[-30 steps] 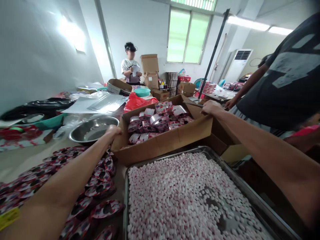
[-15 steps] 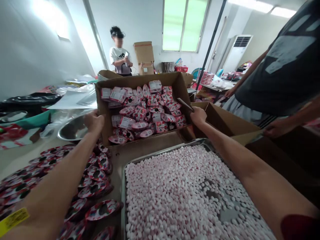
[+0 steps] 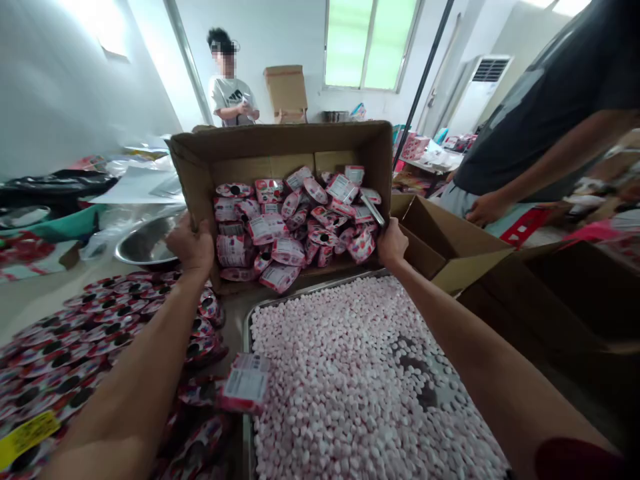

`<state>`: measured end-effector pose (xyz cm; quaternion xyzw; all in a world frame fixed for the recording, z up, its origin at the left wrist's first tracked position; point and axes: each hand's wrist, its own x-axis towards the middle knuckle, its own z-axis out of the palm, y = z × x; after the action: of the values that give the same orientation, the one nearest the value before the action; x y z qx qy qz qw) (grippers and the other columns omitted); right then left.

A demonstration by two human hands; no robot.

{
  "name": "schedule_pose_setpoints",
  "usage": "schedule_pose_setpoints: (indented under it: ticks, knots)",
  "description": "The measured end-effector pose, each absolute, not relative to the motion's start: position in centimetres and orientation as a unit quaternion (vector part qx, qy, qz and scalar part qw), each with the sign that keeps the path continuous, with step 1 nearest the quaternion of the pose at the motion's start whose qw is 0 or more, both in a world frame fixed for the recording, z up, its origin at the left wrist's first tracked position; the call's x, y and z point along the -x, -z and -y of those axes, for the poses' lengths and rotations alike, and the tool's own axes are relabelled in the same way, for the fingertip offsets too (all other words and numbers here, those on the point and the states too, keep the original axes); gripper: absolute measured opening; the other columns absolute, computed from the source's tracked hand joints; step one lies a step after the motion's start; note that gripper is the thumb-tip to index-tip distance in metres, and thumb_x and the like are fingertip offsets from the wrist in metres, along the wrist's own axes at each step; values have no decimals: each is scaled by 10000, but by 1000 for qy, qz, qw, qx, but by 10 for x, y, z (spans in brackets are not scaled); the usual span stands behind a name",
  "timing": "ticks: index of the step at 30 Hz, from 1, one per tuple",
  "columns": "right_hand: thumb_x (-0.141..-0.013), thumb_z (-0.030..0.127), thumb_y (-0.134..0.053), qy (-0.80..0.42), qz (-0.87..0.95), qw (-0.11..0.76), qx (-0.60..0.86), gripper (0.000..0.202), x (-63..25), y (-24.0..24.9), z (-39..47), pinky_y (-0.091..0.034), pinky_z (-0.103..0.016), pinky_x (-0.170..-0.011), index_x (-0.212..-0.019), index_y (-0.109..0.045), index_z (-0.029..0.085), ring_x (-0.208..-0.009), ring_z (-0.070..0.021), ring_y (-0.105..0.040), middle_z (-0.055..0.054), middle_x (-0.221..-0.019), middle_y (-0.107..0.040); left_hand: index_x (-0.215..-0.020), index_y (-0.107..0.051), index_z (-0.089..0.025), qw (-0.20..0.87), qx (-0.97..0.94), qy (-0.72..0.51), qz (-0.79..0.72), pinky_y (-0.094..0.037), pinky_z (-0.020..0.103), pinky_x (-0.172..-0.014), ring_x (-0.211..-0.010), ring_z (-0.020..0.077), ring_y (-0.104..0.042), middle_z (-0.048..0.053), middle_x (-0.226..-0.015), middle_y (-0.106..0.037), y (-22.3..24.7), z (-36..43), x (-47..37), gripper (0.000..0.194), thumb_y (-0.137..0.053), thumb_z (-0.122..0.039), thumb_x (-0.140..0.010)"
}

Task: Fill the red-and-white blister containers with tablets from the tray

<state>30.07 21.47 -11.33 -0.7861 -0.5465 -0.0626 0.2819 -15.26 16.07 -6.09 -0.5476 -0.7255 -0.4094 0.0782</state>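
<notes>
A cardboard box full of small red-and-white printed packets is tipped with its opening toward me. My left hand is closed on its left side. At the right side my right hand grips the box, with a slim silvery tool sticking out from the fingers; its kind is unclear. Below the box lies a metal tray of small whitish-pink pieces. One loose packet, blurred, is over the tray's left edge. Many packets with dark round holes stand close together on the left.
A metal bowl stands left of the box. Open cardboard boxes are at the right, near a person in a dark shirt. Another person stands at the back. Plastic bags and a teal basin lie far left.
The box has come up and tilted further toward me, its packets sliding toward the lower edge. A loose packet now shows at the tray's left edge. The person at right has shifted.
</notes>
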Motion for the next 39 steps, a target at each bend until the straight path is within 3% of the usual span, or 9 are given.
schedule_pose_setpoints:
  ticks: [4, 10, 19, 23, 27, 30, 33, 36, 39]
  knots:
    - [-969, 284, -379, 10, 561, 242, 791, 392, -303, 129, -210, -367, -289, -681, -1327, -475, 156, -839, -242, -633, -134, -1001, -695, -1344, -425, -80, 130, 479, 494, 714, -411, 278, -894, -1086, 185, -562, 75, -1249, -603, 86, -143, 148, 478, -469, -354, -955]
    - [-973, 352, -441, -21, 598, 179, 781, 449, -317, 131, -202, -346, -278, -647, -1372, -463, 148, -867, -251, -649, -153, -1033, -708, -1230, -461, -100, 143, 471, 389, 779, -413, 337, -813, -973, 254, -580, 73, -1067, -621, 81, -117, 161, 459, -577, -341, -856]
    - [-987, 370, -431, 57, 609, 174, 772, 352, -330, 114, -147, -414, -344, -785, -1261, -599, 226, -1014, -291, -644, -158, -1220, -635, -1400, -395, -124, 63, 556, 404, 724, -470, 301, -910, -1043, 178, -612, 79, -1268, -635, 56, -33, 140, 595, -625, -308, -883]
    - [-948, 347, -509, 37, 598, 193, 777, 314, -359, 106, -117, -400, -375, -819, -1137, -672, 156, -1022, -309, -617, -194, -1112, -663, -1318, -556, -198, 6, 698, 333, 634, -485, 344, -983, -1099, 214, -634, 69, -1233, -671, 59, 62, 106, 499, -611, -462, -898]
    - [-861, 541, -616, -24, 581, 244, 777, 416, -392, 92, -80, -391, -317, -718, -991, -708, 157, -837, -232, -584, -116, -900, -681, -1433, -491, -237, -35, 844, 196, 497, -367, 463, -1148, -1383, 305, -445, 123, -1498, -486, 85, 130, 71, 733, -643, -614, -823]
    - [-932, 618, -418, -107, 586, 346, 724, 546, -401, 77, -49, -373, -279, -629, -944, -699, 151, -677, -166, -504, -45, -722, -595, -1466, -464, -299, -8, 872, 104, 477, -266, 609, -1166, -1490, 370, -252, 113, -1630, -265, 102, 139, 57, 717, -624, -605, -838]
    - [-967, 516, -282, -170, 585, 422, 672, 551, -398, 67, -9, -359, -262, -573, -1003, -683, 140, -609, -146, -446, -19, -670, -531, -1421, -522, -319, -2, 882, 57, 468, -284, 632, -1139, -1490, 369, -259, 110, -1626, -276, 108, 131, 55, 576, -595, -531, -890]
    - [-834, 444, -500, -239, 613, 400, 638, 393, -397, 62, 56, -365, -249, -578, -1017, -682, 147, -606, -134, -452, 0, -673, -551, -1470, -460, -300, -1, 878, 71, 474, -321, 561, -1144, -1470, 353, -310, 136, -1619, -284, 109, 127, 61, 641, -630, -485, -881]
    - [-762, 408, -580, -284, 670, 280, 627, 320, -404, 60, 137, -396, -257, -623, -941, -703, 173, -645, -150, -507, -4, -676, -593, -1530, -357, -254, 1, 857, 105, 504, -363, 521, -1124, -1421, 371, -377, 174, -1586, -333, 112, 133, 65, 844, -705, -516, -807]
